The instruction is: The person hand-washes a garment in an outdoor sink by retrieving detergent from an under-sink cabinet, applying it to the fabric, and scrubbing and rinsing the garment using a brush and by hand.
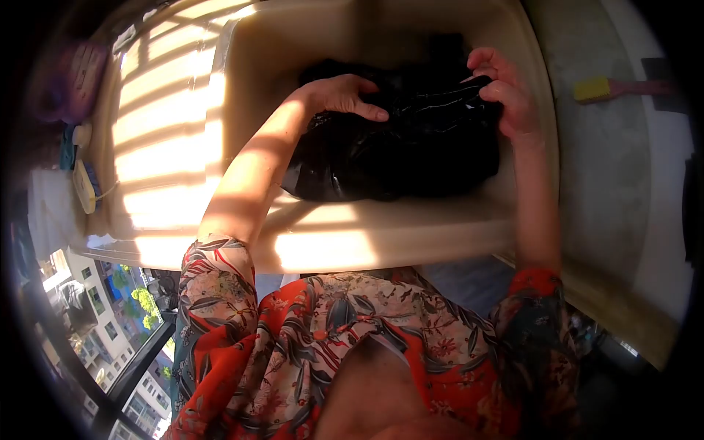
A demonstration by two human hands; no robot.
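A heap of wet, shiny black cloth (411,150) lies in the basin of a beige laundry sink (293,258); its exact kind cannot be made out. My left hand (341,95) grips the cloth's upper left part, thumb on top and the other fingers partly hidden in the dark folds. At the upper right, my right hand (510,95) pinches a raised, gathered edge of the same cloth between thumb and fingers. Light glints along the wet folds between both hands.
The sink's ribbed washboard side (165,139) lies in striped sunlight on the left. Beyond it are a yellow-and-blue brush (86,187) and a purple container (81,81). A yellow brush (592,90) with a pinkish handle rests on the right-hand ledge (605,161).
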